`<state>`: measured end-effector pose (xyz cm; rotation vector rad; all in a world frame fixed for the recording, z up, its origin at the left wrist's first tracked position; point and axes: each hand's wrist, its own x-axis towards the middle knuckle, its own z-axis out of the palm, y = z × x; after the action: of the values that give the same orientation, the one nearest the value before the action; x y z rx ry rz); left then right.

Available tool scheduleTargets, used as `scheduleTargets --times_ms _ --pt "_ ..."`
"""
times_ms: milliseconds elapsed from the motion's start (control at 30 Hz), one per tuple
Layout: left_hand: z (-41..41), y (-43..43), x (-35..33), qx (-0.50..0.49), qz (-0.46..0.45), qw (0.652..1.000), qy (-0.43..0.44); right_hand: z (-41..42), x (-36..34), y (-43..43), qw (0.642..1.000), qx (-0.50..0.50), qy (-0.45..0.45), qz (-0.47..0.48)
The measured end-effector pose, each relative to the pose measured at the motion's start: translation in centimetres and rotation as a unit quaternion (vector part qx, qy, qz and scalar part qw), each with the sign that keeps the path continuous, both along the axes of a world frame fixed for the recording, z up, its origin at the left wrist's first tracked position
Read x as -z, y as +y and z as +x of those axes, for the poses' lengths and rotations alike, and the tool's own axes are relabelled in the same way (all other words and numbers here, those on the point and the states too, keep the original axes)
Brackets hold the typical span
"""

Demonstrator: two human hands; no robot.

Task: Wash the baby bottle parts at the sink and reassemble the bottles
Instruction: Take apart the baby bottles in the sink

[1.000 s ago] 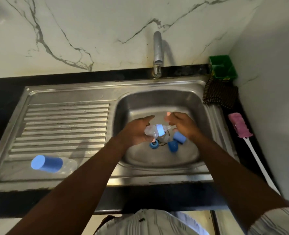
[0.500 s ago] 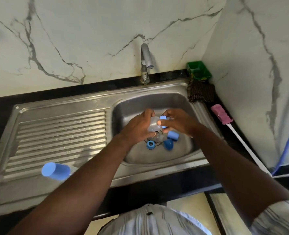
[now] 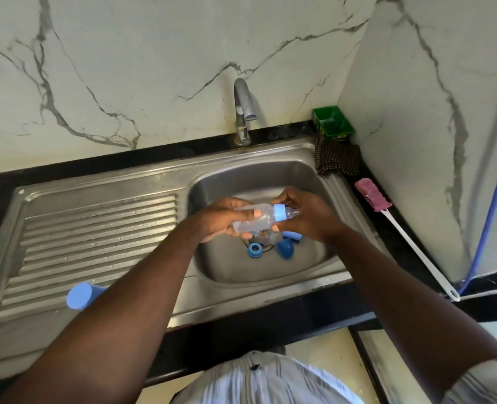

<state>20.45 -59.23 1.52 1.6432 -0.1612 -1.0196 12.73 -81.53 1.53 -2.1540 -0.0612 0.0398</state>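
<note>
Over the sink basin (image 3: pixel 270 176), we've got the clear baby bottle (image 3: pixel 248 224) held sideways, off the steel, between both hands. Our left hand (image 3: pixel 218 220) wraps round the body, fingers curled under and thumb across the top. Our right hand (image 3: pixel 308 218) pinches the neck end, fingers closed about the blue collar ring (image 3: pixel 280 212) with the clear nipple (image 3: pixel 294 212) poking out past it. That reads to us as reassembly: the collar is being threaded on, or snugged down. We can't tell how far home it sits.

Down by the drain lie a loose blue ring (image 3: pixel 255 250), a blue dome cap (image 3: pixel 285 248), another blue piece (image 3: pixel 294 236) just behind it, and something clear with print that we can't make out. On the drainboard (image 3: pixel 95 228), a blue capped end (image 3: pixel 79 295) shows, the rest hidden behind our left forearm. No water is visible at the tap (image 3: pixel 242 109).

Next move, as we judge it: the left hand holds the body steady while the right turns the collar square until it seats. Wet plastic could slip or cross-thread. Then a cap from the basin.
</note>
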Motion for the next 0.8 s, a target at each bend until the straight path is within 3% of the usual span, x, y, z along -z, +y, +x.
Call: scheduleTargets --times_ms 67,133,200,367,467,600,700,800 --pt "0.0 -0.7 0.1 -0.110 0.011 0.994 -0.018 0.3 0.8 -0.2 1.000 0.022 0.003 0.012" --pt "0.2 -0.9 0.0 -0.153 0.013 0.988 -0.007 0.7 1.4 -0.3 0.999 0.034 0.018 0.026" --pt "0.4 -0.9 -0.3 -0.132 -0.020 0.991 0.005 1.1 1.7 -0.2 0.997 0.055 0.032 0.036" --pt "1.0 -1.3 0.1 -0.084 0.010 0.990 -0.115 1.9 2.4 -1.1 0.979 0.106 0.075 0.160" --pt "1.1 -1.3 0.7 -0.091 0.051 0.991 -0.078 2.2 2.6 -1.6 0.988 0.083 0.060 0.112" --pt "1.7 -1.8 2.0 -0.123 0.178 0.971 -0.100 2.4 3.1 -2.0 0.998 0.037 0.022 0.040" --pt "2.7 -1.8 3.5 -0.171 0.196 0.965 -0.039 2.2 4.0 -2.6 0.999 0.040 -0.010 0.015" --pt "4.1 -2.1 5.5 -0.127 0.217 0.966 -0.064 2.1 5.1 -3.2 0.997 0.082 0.009 0.003"
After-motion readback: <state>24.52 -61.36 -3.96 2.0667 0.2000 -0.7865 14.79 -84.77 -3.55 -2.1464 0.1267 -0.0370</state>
